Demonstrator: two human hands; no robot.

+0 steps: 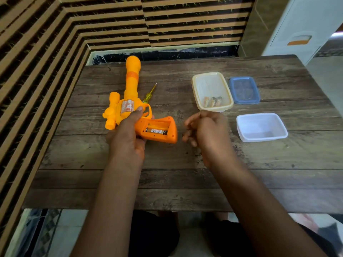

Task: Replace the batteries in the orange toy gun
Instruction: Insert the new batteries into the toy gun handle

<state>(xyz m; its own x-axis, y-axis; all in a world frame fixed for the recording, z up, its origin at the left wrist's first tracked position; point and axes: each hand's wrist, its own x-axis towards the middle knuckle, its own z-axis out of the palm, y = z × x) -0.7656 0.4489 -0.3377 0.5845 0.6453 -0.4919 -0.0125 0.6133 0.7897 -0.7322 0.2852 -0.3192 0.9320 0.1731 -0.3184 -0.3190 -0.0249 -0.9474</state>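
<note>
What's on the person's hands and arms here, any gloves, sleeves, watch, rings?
Nothing that shows. Both the left hand and the right hand are bare, with no gloves. Both forearms are uncovered right down to the bottom edge of the frame, so no sleeve shows. There is no watch, band or bracelet at either wrist, and no rings show on the fingers that face the camera.

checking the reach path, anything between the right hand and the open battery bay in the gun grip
Nothing: in the head view only bare wooden table separates the right hand from the toy gun grip's open battery compartment.
</note>
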